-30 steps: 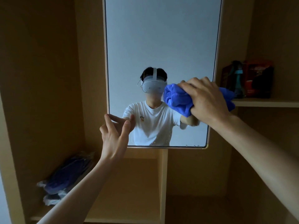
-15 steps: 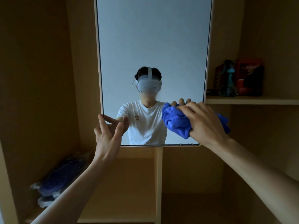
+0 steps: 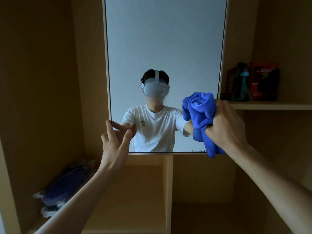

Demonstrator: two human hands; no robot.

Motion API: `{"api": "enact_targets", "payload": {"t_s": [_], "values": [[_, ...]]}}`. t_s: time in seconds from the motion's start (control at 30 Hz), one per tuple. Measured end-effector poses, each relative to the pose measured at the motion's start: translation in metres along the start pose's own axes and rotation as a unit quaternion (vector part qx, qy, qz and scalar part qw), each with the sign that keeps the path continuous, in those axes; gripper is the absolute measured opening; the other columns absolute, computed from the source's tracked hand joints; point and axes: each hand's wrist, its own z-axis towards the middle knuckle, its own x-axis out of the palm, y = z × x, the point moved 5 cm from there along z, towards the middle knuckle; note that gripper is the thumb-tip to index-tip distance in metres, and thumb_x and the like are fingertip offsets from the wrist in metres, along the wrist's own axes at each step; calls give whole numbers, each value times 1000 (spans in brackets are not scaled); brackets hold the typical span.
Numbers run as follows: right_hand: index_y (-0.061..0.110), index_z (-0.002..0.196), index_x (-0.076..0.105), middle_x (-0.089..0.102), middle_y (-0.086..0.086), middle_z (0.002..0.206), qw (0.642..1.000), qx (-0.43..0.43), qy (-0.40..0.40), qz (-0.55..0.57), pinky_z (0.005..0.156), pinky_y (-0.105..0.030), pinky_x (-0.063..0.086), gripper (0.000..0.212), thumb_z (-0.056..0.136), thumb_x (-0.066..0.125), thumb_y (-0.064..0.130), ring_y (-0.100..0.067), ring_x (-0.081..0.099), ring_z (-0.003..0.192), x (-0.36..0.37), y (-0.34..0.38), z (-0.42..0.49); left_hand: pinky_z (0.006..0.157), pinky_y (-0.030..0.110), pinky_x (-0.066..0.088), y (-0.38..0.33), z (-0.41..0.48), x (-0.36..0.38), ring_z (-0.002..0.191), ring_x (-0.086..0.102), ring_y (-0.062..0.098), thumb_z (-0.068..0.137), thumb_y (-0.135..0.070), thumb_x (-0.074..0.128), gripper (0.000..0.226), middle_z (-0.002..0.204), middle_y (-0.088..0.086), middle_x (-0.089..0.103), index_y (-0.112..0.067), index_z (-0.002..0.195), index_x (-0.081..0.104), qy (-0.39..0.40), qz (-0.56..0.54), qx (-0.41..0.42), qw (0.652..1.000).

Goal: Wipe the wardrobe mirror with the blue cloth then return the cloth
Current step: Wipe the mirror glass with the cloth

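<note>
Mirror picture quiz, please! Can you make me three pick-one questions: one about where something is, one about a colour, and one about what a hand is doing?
1. Where is the cloth?
A) bunched in the right hand, in front of the mirror's lower right corner
B) hanging on a hook
C) lying on the floor

2. What colour is the cloth?
A) red
B) blue
C) yellow

3. What is the left hand doing?
A) squeezing a bottle
B) open with fingers spread, holding nothing
C) clenched in a fist

Answers:
1 A, the right hand's fingers curl round the cloth by that corner.
2 B, it is bright blue.
3 B, its fingers are straight and apart at the mirror's lower left edge.
</note>
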Motion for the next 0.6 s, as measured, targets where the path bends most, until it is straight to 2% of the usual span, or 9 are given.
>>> {"api": "enact_targets", "payload": {"t_s": [0.07,0.17,0.27,0.33,0.5,0.6], "values": [[21,122,48,58,-2,105,999,42,-8,28,62,-37,51,44,80,63,22,-25,61,85,-1,-7,-2,114,59,37,-1,0,-1,143,37,36,89,-67,45,95,159,10,18,-36,161,-9,7,-6,-4,1000],[23,122,45,59,-3,106,989,113,-36,87,66,-39,52,43,82,61,28,-29,63,84,-5,-15,-1,116,58,35,-2,0,-4,143,36,33,84,-71,43,99,157,6,21,-36,161,-10,18,-13,-4,1000],[34,127,46,58,5,109,983,131,-57,116,69,-35,47,49,78,49,43,-19,60,86,-8,-10,0,116,45,31,4,1,-5,144,35,28,99,-63,43,83,150,-3,24,-38,161,-8,21,-33,-2,999],[38,125,44,56,12,104,977,139,-90,132,68,-32,43,52,74,39,48,-13,55,83,-8,-8,-1,106,36,28,7,2,-6,144,34,25,104,-57,36,71,156,-1,22,-41,161,-4,18,-48,-4,999],[26,118,45,58,-1,107,975,166,-107,99,66,-37,49,45,74,48,34,-30,64,86,-2,1,0,103,33,23,12,4,-10,132,31,8,107,-56,26,57,160,-3,22,-47,159,5,14,-81,5,997],[18,113,47,57,-7,104,978,166,-103,80,63,-41,51,37,79,59,19,-36,64,82,-2,15,1,104,32,23,13,4,-11,126,29,3,104,-60,26,59,146,-13,27,-48,159,8,16,-99,14,995]]}}
